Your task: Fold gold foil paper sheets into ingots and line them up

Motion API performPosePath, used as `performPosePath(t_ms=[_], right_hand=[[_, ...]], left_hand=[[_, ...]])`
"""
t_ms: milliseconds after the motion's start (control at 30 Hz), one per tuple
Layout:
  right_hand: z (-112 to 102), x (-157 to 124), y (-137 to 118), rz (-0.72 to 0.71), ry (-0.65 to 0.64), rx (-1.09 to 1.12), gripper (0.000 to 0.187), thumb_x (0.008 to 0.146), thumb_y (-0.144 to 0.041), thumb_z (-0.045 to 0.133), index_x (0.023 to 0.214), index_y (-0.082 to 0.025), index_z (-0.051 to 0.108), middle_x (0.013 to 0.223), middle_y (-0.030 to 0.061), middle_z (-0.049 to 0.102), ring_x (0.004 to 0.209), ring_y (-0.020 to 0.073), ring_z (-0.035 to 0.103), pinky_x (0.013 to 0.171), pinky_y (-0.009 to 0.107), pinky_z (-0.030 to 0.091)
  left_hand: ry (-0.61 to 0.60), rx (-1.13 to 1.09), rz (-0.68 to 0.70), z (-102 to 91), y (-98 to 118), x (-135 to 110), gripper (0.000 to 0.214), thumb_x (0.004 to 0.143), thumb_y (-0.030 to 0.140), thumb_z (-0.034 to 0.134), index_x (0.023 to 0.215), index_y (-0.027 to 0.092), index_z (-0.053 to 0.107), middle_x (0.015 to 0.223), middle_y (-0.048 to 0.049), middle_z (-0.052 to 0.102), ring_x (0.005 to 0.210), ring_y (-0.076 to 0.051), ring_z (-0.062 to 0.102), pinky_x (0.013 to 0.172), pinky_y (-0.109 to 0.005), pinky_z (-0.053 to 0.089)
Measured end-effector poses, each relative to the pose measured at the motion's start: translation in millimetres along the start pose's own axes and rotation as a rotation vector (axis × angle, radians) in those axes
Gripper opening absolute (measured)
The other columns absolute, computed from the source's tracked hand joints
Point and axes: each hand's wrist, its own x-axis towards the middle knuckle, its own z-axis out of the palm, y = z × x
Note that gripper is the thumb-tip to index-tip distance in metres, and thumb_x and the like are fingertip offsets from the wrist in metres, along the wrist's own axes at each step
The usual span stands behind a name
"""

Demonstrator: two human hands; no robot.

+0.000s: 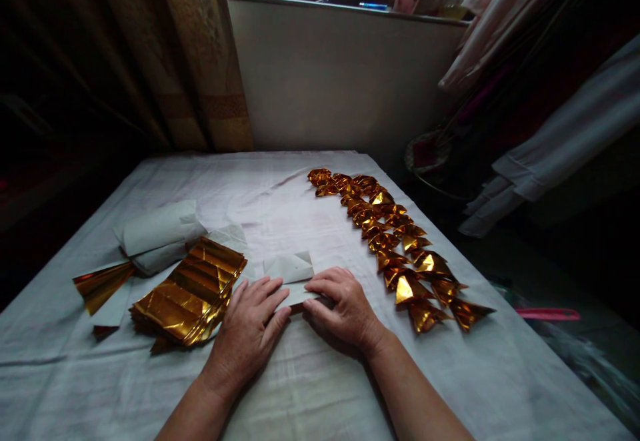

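A partly folded sheet [290, 269], white side up, lies on the white cloth [310, 387] in front of me. My left hand [247, 331] rests flat on its left part with the fingers stretched out. At the sheet's near right edge, my right hand [345, 304] presses down with curled fingers. Just left of my left hand sits a fanned stack of gold foil sheets [193, 291]. Several folded gold pieces [395, 244] lie in a double row to the right of my right hand.
A roll of white paper [160, 234] and a loose gold sheet [100, 284] lie at the left. Curtains [200, 54] and a white wall [340, 74] stand behind the table. Hanging clothes [560, 134] crowd the right side.
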Motion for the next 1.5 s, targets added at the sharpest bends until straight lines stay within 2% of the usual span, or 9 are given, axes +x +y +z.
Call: performPosePath(t_ms=[100, 267, 400, 567, 867, 1267, 1500], right_hand=[[0.4, -0.3, -1.2, -0.005, 0.021, -0.040, 0.016, 0.081, -0.027, 0.071, 0.097, -0.024, 0.072, 0.093, 0.0045, 0.071, 0.089, 0.0208, 0.064, 0.081, 0.037, 0.047], [-0.2, 1.3, -4.2, -0.047, 0.018, -0.078, 0.014, 0.079, -0.028, 0.075, 0.093, -0.026, 0.073, 0.105, 0.0044, 0.072, 0.100, 0.0233, 0.062, 0.090, 0.041, 0.044], [-0.6, 3.0, -3.3, -0.075, -0.029, -0.049, 0.005, 0.086, -0.026, 0.069, 0.089, -0.026, 0.073, 0.097, 0.0021, 0.076, 0.097, 0.0217, 0.063, 0.088, 0.041, 0.044], [-0.1, 3.5, -0.6, -0.048, -0.037, -0.018, 0.012, 0.092, -0.025, 0.062, 0.089, -0.027, 0.074, 0.097, 0.0015, 0.076, 0.095, 0.0198, 0.066, 0.087, 0.039, 0.045], [2.0, 4.6, 1.5, -0.017, -0.019, -0.013, 0.017, 0.095, -0.026, 0.057, 0.091, -0.027, 0.073, 0.095, 0.0017, 0.077, 0.093, 0.0193, 0.067, 0.086, 0.037, 0.047], [2.4, 3.6, 3.0, -0.015, -0.030, -0.028, 0.013, 0.092, -0.022, 0.060, 0.091, -0.027, 0.072, 0.095, 0.0018, 0.075, 0.093, 0.0186, 0.066, 0.086, 0.036, 0.046], [5.1, 2.2, -0.8, 0.018, 0.052, -0.025, 0.012, 0.088, -0.021, 0.062, 0.085, -0.026, 0.072, 0.094, 0.0037, 0.069, 0.092, 0.0202, 0.062, 0.084, 0.037, 0.047]], left_hand=[[0.001, -0.008, -0.005, -0.7, 0.3, 0.2, 0.032, 0.098, 0.041, 0.048, 0.122, 0.029, 0.067, 0.129, -0.0056, 0.068, 0.124, -0.026, 0.058, 0.112, -0.056, 0.037], [-0.003, -0.010, -0.021, -1.6, 2.6, 0.6, 0.034, 0.098, 0.041, 0.047, 0.122, 0.027, 0.067, 0.129, -0.0064, 0.067, 0.124, -0.027, 0.058, 0.112, -0.057, 0.036], [0.013, -0.015, -0.023, -1.7, 3.4, 0.8, 0.035, 0.099, 0.041, 0.046, 0.124, 0.026, 0.065, 0.128, -0.0071, 0.068, 0.124, -0.026, 0.059, 0.112, -0.057, 0.038], [0.044, -0.052, -0.043, -2.1, 2.0, 1.9, 0.034, 0.099, 0.039, 0.044, 0.121, 0.025, 0.066, 0.122, -0.0071, 0.071, 0.120, -0.026, 0.062, 0.109, -0.054, 0.041], [0.080, -0.148, -0.120, -2.1, 2.2, 3.8, 0.030, 0.100, 0.037, 0.040, 0.103, 0.025, 0.068, 0.105, -0.0033, 0.076, 0.112, -0.023, 0.067, 0.110, -0.050, 0.043], [0.089, -0.134, -0.121, -1.5, 2.7, 4.3, 0.027, 0.099, 0.039, 0.042, 0.101, 0.024, 0.065, 0.102, -0.0034, 0.075, 0.110, -0.024, 0.067, 0.110, -0.050, 0.042], [0.141, -0.125, -0.070, -2.0, 2.7, 4.6, 0.022, 0.097, 0.040, 0.046, 0.099, 0.025, 0.061, 0.107, -0.0054, 0.073, 0.102, -0.024, 0.068, 0.106, -0.050, 0.045]])
